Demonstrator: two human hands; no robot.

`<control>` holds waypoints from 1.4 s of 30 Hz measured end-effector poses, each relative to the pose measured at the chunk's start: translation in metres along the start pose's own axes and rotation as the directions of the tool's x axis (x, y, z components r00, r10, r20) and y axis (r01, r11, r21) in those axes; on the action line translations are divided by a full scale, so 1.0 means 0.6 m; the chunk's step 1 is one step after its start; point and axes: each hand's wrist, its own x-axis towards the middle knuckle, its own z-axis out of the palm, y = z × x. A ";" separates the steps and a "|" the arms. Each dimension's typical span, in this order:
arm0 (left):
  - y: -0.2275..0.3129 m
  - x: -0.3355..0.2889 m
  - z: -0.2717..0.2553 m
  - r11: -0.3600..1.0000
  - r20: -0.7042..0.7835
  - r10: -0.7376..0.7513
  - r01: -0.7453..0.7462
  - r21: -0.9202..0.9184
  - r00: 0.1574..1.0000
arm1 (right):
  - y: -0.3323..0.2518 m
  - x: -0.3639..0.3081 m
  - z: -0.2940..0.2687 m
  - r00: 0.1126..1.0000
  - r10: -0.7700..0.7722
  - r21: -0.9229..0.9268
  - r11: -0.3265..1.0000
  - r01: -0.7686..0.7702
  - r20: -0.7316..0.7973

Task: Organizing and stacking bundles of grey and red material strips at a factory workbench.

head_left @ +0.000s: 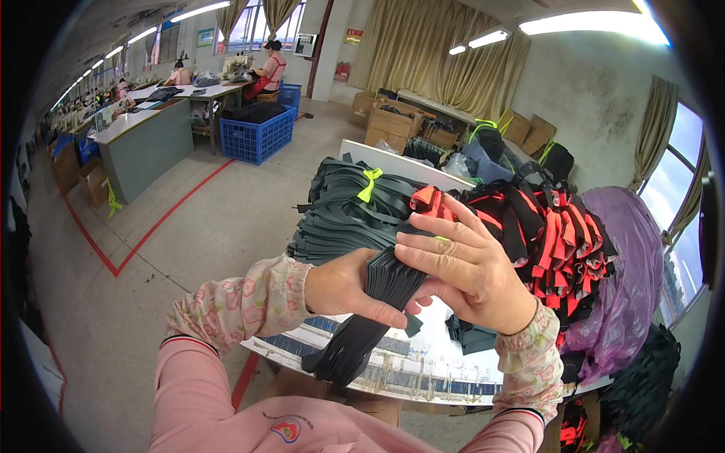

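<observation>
My left hand (343, 284) clasps strips (394, 276) between thumb and fingers; my right hand (479, 278), fingers outstretched, meets their top. Likely evening them; next calls for steady pressure.

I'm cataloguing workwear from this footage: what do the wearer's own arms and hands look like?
The left hand and right hand wear no gloves. Pale sleeve covers with a pink floral print cover the forearms, gathered at the wrists. Above them show pink sleeves with dark-and-white striped hems.
</observation>
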 end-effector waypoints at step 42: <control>-0.017 -0.008 -0.011 0.993 -0.043 0.060 -0.064 -0.096 0.997 | -0.009 -0.016 0.059 0.960 -0.077 -0.242 0.970 0.011 -0.268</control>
